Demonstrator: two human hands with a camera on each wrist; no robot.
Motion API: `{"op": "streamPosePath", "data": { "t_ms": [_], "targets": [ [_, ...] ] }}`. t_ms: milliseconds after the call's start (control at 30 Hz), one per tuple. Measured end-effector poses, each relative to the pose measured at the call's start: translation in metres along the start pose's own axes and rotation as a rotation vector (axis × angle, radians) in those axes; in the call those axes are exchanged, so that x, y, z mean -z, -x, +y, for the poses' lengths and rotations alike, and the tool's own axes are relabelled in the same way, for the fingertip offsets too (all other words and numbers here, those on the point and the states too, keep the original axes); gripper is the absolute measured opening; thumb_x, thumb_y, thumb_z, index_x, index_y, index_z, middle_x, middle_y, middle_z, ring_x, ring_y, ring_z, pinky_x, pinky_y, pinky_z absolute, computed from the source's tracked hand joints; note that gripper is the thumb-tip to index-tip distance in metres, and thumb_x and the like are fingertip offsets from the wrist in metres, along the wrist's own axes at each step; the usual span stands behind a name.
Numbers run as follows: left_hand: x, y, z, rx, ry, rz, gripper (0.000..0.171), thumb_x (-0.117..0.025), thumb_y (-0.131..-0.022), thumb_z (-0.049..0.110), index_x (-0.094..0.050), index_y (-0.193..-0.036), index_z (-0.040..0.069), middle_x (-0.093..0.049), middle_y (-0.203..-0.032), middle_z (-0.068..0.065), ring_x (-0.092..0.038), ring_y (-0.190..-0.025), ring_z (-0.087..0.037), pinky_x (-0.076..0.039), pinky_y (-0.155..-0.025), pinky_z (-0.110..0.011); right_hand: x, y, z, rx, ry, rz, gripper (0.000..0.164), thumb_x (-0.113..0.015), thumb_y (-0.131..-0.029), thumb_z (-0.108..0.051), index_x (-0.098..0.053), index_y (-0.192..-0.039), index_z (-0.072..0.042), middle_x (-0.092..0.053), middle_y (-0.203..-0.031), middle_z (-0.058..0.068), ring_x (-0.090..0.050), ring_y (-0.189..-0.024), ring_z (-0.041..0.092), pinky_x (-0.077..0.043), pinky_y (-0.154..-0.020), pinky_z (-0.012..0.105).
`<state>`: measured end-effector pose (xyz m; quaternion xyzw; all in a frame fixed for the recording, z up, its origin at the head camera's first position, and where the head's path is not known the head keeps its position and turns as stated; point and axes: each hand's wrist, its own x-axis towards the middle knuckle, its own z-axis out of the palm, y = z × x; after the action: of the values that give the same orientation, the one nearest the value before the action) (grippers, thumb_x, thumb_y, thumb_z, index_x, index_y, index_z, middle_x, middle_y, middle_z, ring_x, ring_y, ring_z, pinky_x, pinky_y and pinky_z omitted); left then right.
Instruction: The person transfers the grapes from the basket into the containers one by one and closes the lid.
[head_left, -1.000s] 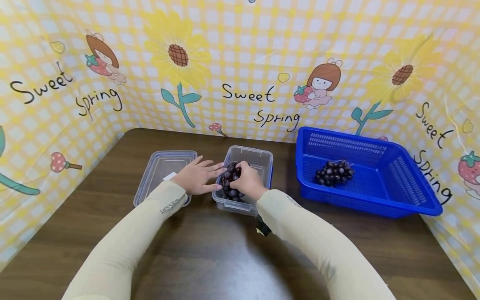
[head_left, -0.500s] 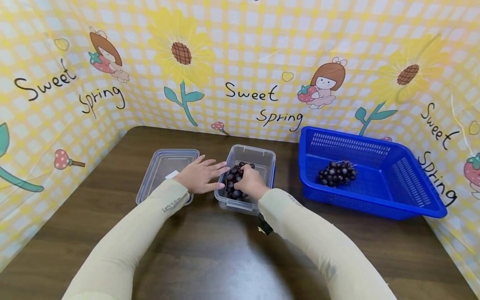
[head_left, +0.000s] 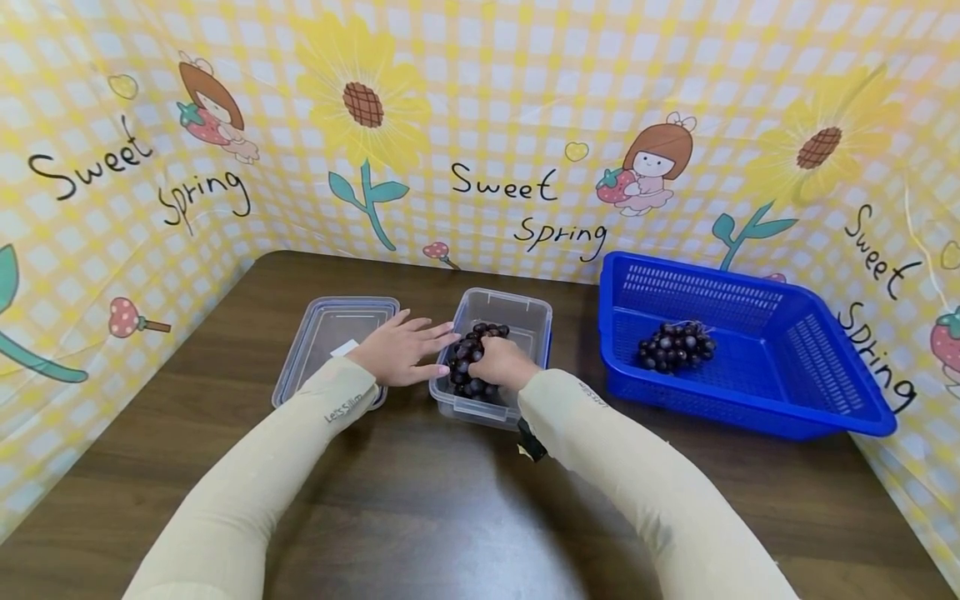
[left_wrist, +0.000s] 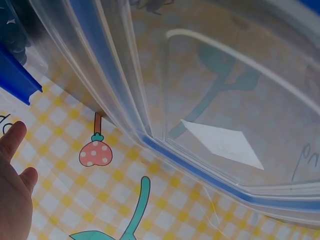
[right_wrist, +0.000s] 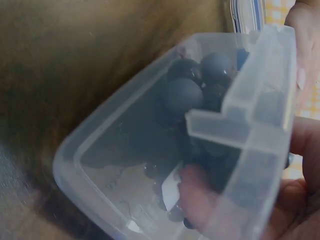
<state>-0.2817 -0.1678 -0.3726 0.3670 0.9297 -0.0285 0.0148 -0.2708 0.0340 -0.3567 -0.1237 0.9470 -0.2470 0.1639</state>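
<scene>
A bunch of dark grapes [head_left: 463,357] lies inside the clear plastic container [head_left: 471,408] at the middle of the table. From the right, my right hand [head_left: 507,364] reaches into the container and grips the bunch with thumb and curled fingers, some fingertips hidden. The right wrist view shows the grapes [right_wrist: 184,96] and my thumb through the cloudy container wall [right_wrist: 105,150]. My left hand [head_left: 401,350] is spread flat, its fingertips at the container's left rim, its palm over the edge of the clear lid [head_left: 311,333].
At the right stands a blue perforated basket [head_left: 720,412] holding another bunch of dark grapes [head_left: 675,347]. The lid, with a blue seal and a white label [head_left: 345,348], lies left of the container. A checkered cloth [head_left: 495,108] walls the table's back and sides.
My right hand has shifted slightly and sits a little lower in the container, leaving more of the grapes showing. The left hand stays put. The head view has shifted slightly.
</scene>
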Motion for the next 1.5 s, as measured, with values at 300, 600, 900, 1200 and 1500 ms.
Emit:
{"op": "streamPosePath", "data": {
  "t_ms": [300,600,900,1200,1500],
  "targets": [
    [-0.003,-0.001,-0.002,-0.003,0.006,0.004,0.061,-0.039,-0.099,0.051,-0.037,-0.149,0.016,-0.031,-0.154,-0.007,-0.034,-0.136,-0.038,-0.013,-0.111,-0.059,0.025,0.003,-0.005,-0.029,0.010,-0.047,0.054,-0.065,-0.087,-0.017,-0.052,-0.137,-0.002,-0.053,-0.137,0.014,-0.061,-0.099,0.026,-0.057,-0.064,0.038],
    [-0.003,0.000,-0.003,-0.003,0.004,-0.011,0.061,-0.039,-0.099,0.051,-0.035,-0.150,0.017,-0.030,-0.154,-0.006,-0.034,-0.136,-0.038,-0.014,-0.111,-0.060,0.057,0.008,-0.004,-0.035,-0.015,-0.065,0.050,-0.065,-0.086,-0.016,-0.056,-0.135,-0.009,-0.058,-0.132,0.010,-0.068,-0.071,0.023,-0.055,-0.058,0.034],
    [-0.001,0.001,-0.002,-0.033,0.032,0.029,0.072,-0.024,-0.098,0.063,-0.038,-0.148,0.014,-0.033,-0.152,-0.010,-0.036,-0.133,-0.041,-0.014,-0.110,-0.061,0.105,0.014,0.032,0.046,-0.108,-0.141,0.055,-0.065,-0.089,-0.015,-0.049,-0.141,-0.010,-0.064,-0.118,0.015,-0.066,-0.092,0.030,-0.057,-0.068,0.039],
    [-0.005,0.001,-0.003,-0.026,0.029,0.018,0.063,-0.035,-0.100,0.054,-0.037,-0.149,0.014,-0.031,-0.153,-0.009,-0.035,-0.134,-0.041,-0.013,-0.110,-0.061,0.151,0.032,0.086,-0.069,-0.186,-0.136,0.058,-0.063,-0.092,-0.019,-0.041,-0.144,-0.004,-0.054,-0.132,0.025,-0.061,-0.107,0.039,-0.055,-0.078,0.045],
    [-0.004,0.001,-0.003,-0.030,0.012,0.017,0.061,-0.040,-0.099,0.051,-0.037,-0.149,0.016,-0.031,-0.153,-0.007,-0.036,-0.134,-0.040,-0.015,-0.109,-0.063,0.184,0.067,0.142,-0.105,-0.277,-0.152,0.067,-0.058,-0.096,-0.023,-0.024,-0.151,-0.001,-0.036,-0.143,0.032,-0.057,-0.113,0.041,-0.056,-0.077,0.043]
  ]
}}
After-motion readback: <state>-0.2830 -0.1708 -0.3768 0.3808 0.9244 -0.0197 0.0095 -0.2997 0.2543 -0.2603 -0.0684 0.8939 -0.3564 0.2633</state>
